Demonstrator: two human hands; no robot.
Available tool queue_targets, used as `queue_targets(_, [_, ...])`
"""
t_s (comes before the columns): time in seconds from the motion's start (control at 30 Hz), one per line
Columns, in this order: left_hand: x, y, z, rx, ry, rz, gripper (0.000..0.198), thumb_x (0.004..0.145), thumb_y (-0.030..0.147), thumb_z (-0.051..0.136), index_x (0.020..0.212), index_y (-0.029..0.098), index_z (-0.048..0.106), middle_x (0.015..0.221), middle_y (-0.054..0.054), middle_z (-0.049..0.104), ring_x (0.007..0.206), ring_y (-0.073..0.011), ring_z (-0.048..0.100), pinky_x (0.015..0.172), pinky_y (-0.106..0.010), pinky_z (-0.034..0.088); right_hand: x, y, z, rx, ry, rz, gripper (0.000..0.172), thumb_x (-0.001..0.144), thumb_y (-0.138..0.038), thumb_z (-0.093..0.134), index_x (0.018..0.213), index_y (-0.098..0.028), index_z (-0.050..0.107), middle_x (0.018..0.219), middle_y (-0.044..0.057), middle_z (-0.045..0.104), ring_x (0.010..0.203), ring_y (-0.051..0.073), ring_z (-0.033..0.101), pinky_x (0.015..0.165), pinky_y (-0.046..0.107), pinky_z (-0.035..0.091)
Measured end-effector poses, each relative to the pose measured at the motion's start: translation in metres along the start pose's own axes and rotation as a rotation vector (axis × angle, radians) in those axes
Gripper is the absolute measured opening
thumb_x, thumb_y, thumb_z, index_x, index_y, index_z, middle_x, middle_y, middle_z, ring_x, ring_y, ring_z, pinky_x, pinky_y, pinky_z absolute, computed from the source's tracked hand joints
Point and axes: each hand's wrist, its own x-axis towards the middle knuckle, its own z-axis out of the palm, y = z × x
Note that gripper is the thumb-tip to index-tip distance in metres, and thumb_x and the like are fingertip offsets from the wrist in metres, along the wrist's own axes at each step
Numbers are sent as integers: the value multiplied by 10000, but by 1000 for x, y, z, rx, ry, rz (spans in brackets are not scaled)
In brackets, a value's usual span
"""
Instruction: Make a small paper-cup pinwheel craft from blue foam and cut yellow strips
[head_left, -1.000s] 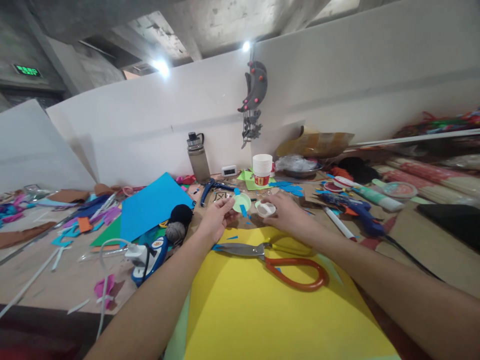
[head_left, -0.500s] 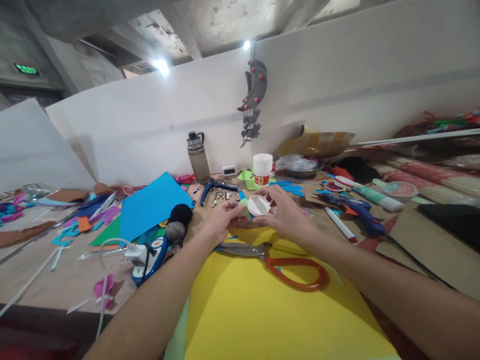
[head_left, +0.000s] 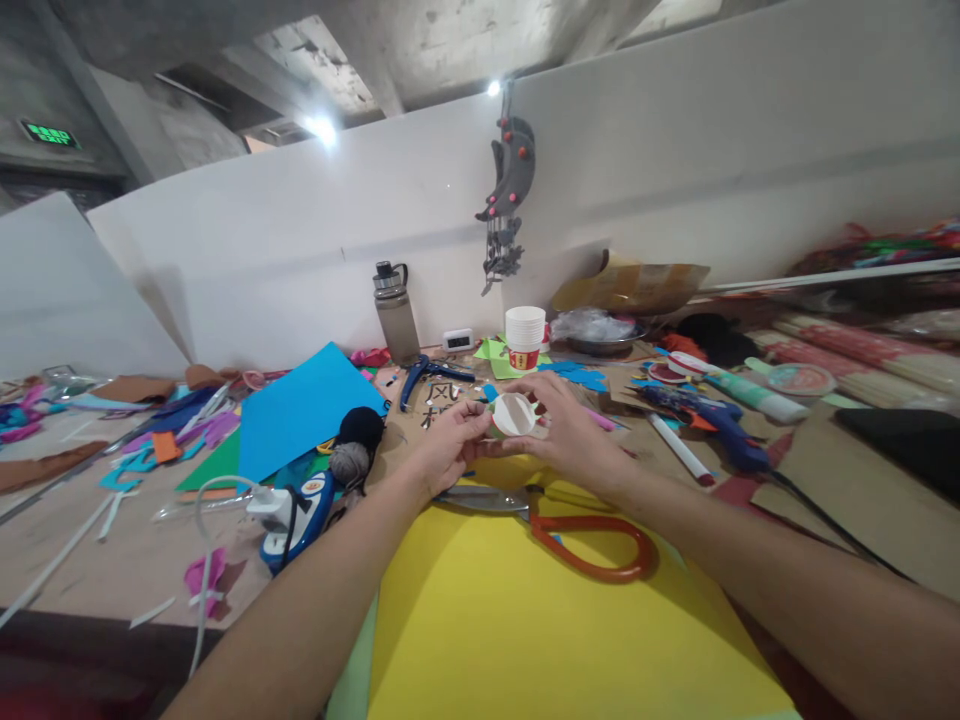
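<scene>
Between both hands, above the yellow sheet (head_left: 480,620), is a small paper cup (head_left: 514,415), its round white end turned up towards me. Bits of green show along its edge. My left hand (head_left: 456,440) pinches it from the left with thumb and fingers. My right hand (head_left: 562,420) curls round its right side, thumb below and fingers above. Just under the hands lie large scissors (head_left: 592,540) with orange handles, blades pointing left. The cup's far side is hidden by fingers.
Behind the hands stand a stack of paper cups (head_left: 525,335) and a grey bottle (head_left: 396,318). On the right lie a glue gun (head_left: 739,440) with its cable and a white marker (head_left: 681,450). A blue sheet (head_left: 300,415), yarn balls (head_left: 352,462) and a power strip (head_left: 304,525) are left.
The cup has turned slightly in my fingers and shifted a little left. Both hands keep hold of it; the scissors and sheets stay in place.
</scene>
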Motion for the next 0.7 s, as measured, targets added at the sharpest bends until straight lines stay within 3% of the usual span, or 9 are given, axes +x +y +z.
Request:
queue_targets(0.37, [1,2,3,29,21,30,292,682,303,750,827,138,557,723,-19,639,610,-110,624,594,-212,505,-2,4,1,-10,33,-91,480,723,-291,708,1165,-263,524,1194,86,477,1168,265,447,987,436,367])
queue_targets(0.7, [-6,4,10,67,20,75,358,597,280,806,770,150,520,695,29,579,589,-80,575,605,-210,476,-1,8,5,-110,128,18,589,598,-500,775,1017,-209,482,1003,84,548,931,267,515,789,388,412])
